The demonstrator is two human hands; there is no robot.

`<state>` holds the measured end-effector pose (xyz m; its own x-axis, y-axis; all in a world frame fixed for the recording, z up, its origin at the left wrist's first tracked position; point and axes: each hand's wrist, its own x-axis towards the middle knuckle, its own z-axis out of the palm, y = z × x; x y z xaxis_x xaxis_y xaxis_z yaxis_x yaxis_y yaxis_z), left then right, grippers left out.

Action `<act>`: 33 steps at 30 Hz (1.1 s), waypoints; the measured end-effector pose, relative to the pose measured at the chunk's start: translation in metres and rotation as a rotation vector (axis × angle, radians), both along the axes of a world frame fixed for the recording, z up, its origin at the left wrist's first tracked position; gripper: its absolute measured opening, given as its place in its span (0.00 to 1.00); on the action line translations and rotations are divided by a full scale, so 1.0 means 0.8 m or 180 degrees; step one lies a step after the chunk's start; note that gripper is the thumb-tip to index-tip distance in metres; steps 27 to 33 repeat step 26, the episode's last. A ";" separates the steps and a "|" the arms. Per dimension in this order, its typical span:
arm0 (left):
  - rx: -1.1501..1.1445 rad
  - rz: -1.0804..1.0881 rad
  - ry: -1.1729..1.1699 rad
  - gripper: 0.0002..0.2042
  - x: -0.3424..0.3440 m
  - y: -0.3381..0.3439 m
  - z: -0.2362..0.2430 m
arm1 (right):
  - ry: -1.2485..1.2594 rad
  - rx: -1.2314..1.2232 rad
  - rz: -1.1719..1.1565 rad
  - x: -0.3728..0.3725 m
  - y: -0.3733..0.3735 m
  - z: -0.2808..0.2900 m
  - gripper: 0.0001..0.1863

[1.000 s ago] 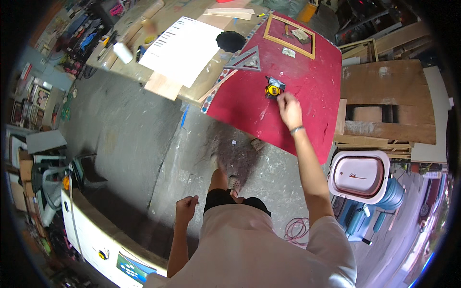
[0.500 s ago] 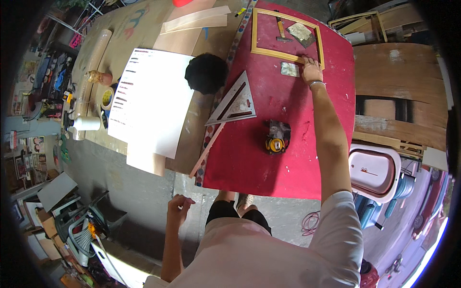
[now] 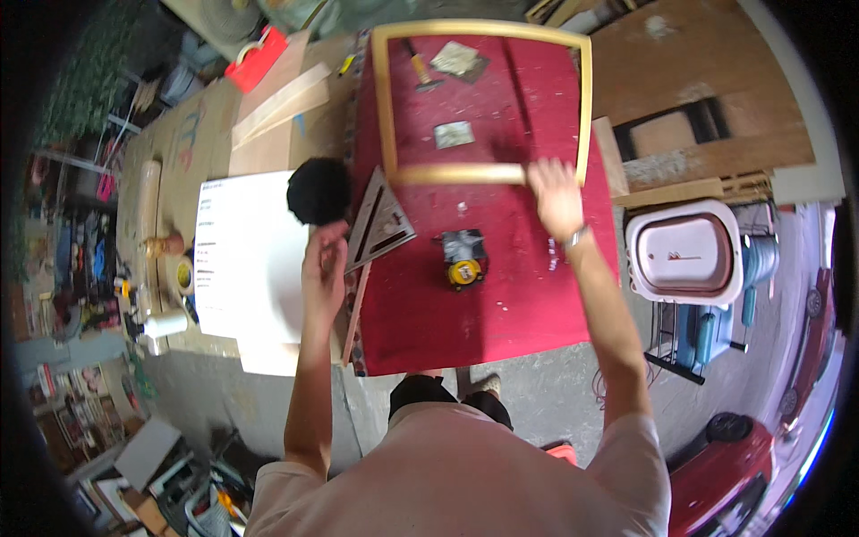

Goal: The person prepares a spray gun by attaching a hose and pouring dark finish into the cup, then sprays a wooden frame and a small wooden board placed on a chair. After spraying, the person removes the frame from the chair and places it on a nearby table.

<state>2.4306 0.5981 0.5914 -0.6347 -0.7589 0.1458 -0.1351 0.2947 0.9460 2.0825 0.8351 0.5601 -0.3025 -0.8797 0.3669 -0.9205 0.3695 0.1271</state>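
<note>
The thin wooden frame [image 3: 456,174] is raised over the far part of the red-covered table. My right hand [image 3: 557,199] is closed over its near bar by the right corner. My left hand [image 3: 325,268] is over the table's left part, near the metal triangle square [image 3: 383,222], with nothing in its loosely bent fingers. Through the frame I see a hammer [image 3: 420,67], a worn pale sheet [image 3: 455,59] on a darker piece, and a small worn pad [image 3: 454,134]. A black and yellow tape measure [image 3: 464,270] lies nearer to me. A black round fuzzy thing [image 3: 319,191] partly covers the white paper.
The white paper [image 3: 246,251] lies on the brown table to the left, with wood strips [image 3: 282,100] and a red tape dispenser [image 3: 258,61] beyond. A thin wood strip [image 3: 355,313] runs along the red cover's left edge. A pink-white basin [image 3: 684,252] stands to the right.
The frame has come up off the table and nearer to me, in my right hand. My left hand has risen from beside my body to over the table.
</note>
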 end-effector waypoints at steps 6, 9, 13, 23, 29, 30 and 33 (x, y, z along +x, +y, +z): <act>0.1075 -0.1271 0.0785 0.21 -0.144 0.172 0.101 | -0.0370 -0.0327 -0.0404 0.191 0.298 0.027 0.18; 0.0863 -0.2314 -0.0146 0.12 -0.140 0.317 0.134 | -0.0455 -0.0638 -0.1247 0.256 0.427 0.021 0.15; -0.0025 -0.2798 0.0858 0.13 -0.118 0.541 0.136 | -0.0574 -0.1335 -0.2594 0.376 0.590 0.044 0.08; -0.0263 -0.4298 0.0834 0.10 -0.058 0.814 0.074 | -0.0968 -0.1174 -0.3409 0.548 0.764 0.202 0.35; 0.0610 -0.4074 0.0459 0.05 -0.083 0.836 0.045 | -0.0168 -0.1218 -0.3880 0.542 0.820 0.191 0.37; 0.0610 -0.4074 0.0459 0.05 -0.083 0.836 0.045 | -0.0168 -0.1218 -0.3880 0.542 0.820 0.191 0.37; 0.0610 -0.4074 0.0459 0.05 -0.083 0.836 0.045 | -0.0168 -0.1218 -0.3880 0.542 0.820 0.191 0.37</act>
